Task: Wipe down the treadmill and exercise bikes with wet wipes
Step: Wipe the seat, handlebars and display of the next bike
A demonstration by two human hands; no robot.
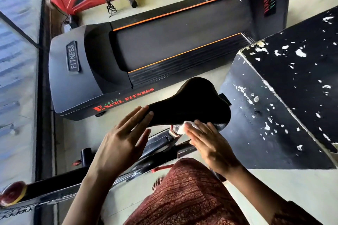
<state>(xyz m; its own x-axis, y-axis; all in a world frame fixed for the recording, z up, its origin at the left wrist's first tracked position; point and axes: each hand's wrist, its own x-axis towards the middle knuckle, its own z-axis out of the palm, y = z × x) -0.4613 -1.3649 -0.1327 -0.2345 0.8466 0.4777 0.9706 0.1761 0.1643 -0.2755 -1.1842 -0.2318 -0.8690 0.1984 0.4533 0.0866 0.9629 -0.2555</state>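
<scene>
Head view: steep downward, close above saddle (190,102).

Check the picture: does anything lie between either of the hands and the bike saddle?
Only the white wet wipe does: it sits under the fingers of the right hand, pressed against the wide rear edge of the saddle. The straight fingers of the left hand reach its narrow nose with nothing visible between.

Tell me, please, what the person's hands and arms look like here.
The left hand and right hand are bare: no gloves, rings or watch show. Both forearms are uncovered; a dark red patterned sleeve begins near the right elbow, matching the patterned garment below.
</scene>
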